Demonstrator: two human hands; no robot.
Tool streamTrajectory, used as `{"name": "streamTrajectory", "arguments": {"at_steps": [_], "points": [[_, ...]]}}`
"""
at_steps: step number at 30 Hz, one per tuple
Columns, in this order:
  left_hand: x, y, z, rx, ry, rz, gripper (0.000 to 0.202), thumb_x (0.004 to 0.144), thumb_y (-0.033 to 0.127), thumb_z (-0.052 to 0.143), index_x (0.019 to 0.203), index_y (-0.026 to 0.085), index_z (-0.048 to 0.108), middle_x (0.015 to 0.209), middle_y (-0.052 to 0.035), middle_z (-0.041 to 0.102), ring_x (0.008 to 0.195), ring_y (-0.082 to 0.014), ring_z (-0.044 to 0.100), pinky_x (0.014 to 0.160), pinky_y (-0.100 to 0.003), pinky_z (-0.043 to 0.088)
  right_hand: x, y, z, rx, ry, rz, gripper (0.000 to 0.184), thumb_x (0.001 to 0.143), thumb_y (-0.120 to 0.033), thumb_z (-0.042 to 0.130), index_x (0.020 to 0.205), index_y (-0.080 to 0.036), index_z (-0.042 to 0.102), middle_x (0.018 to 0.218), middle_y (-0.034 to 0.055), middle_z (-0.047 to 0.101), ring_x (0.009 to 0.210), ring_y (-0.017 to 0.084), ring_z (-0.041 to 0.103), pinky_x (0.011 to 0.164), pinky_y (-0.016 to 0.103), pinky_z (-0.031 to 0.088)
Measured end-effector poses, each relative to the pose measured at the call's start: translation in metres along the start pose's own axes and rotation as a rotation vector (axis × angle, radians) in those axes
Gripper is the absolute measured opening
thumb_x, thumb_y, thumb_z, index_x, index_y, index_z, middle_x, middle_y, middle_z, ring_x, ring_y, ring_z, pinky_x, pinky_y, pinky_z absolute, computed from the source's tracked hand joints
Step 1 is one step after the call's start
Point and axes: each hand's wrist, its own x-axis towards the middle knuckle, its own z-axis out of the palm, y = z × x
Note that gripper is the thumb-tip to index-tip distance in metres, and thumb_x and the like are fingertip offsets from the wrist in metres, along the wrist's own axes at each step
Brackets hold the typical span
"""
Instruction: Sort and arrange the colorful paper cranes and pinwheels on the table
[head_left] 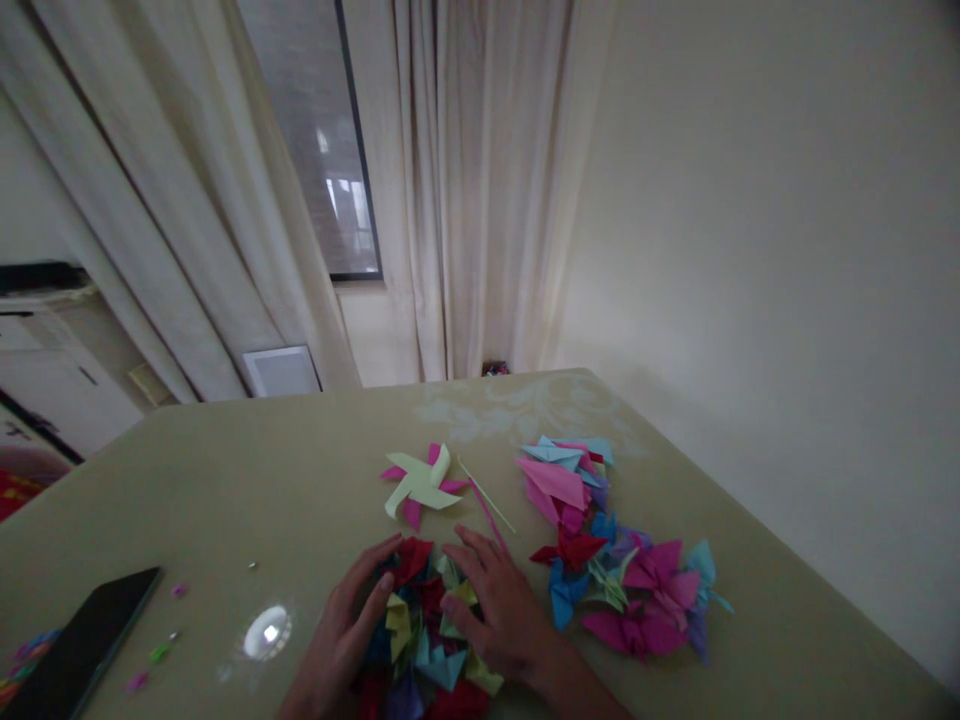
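Note:
A heap of folded paper figures (442, 665) in red, blue, yellow, pale green and purple lies at the table's near side. My left hand (341, 620) curves along the heap's left edge, thumb and fingers apart. On the opposite side my right hand (499, 600) rests against the figures with its fingers spread. Both hands touch the heap, and neither is closed round a single piece. Just beyond them lies a pale green and pink paper pinwheel (424, 482). A thin pale stick (487, 495) and a pink one (489, 512) lie beside it.
More folded paper figures (652, 595) are piled at the right, with folded paper planes (562, 480) behind. A dark phone (97, 640) lies at the left near small pink and green bits (160, 653). The table's right edge (720, 475) runs along a wall.

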Motion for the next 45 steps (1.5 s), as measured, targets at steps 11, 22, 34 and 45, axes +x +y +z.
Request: {"name": "streamTrajectory", "arguments": {"at_steps": [11,22,34,45], "points": [[-0.001,0.000,0.005,-0.113,0.026,-0.048,0.060,0.098,0.071,0.055,0.135,0.027,0.072,0.153,-0.0097,0.065,0.135,-0.0330,0.066,0.110,-0.045,0.059,0.000,0.000,0.003,0.023,0.026,0.013,0.063,0.104,-0.058,0.058,0.161,-0.031,0.051,0.171,0.0108,0.042,0.156,0.033,0.042,0.127,0.054,0.035],[-0.004,0.006,0.008,-0.011,-0.089,-0.030,0.060,0.097,0.068,0.058,0.141,0.029,0.069,0.145,-0.0088,0.071,0.133,-0.0329,0.067,0.119,-0.053,0.050,0.000,-0.003,0.001,0.004,-0.044,0.012,0.073,0.103,-0.070,0.052,0.166,-0.033,0.042,0.174,0.0091,0.036,0.156,0.037,0.042,0.127,0.058,0.035],[-0.004,-0.001,0.015,-0.045,-0.124,-0.006,0.056,0.099,0.065,0.059,0.143,0.032,0.067,0.151,-0.0077,0.067,0.140,-0.0319,0.062,0.123,-0.051,0.046,-0.003,-0.003,0.006,-0.012,-0.039,-0.009,0.079,0.103,-0.070,0.054,0.170,-0.032,0.035,0.174,0.0097,0.038,0.155,0.037,0.043,0.126,0.056,0.036],[-0.001,-0.005,0.018,-0.095,-0.078,0.055,0.056,0.097,0.065,0.062,0.139,0.029,0.072,0.146,-0.0093,0.070,0.137,-0.0332,0.062,0.122,-0.052,0.045,-0.002,-0.014,0.001,-0.127,-0.055,-0.011,0.073,0.106,-0.069,0.046,0.168,-0.031,0.038,0.177,0.0087,0.030,0.157,0.035,0.039,0.128,0.056,0.033]]}}
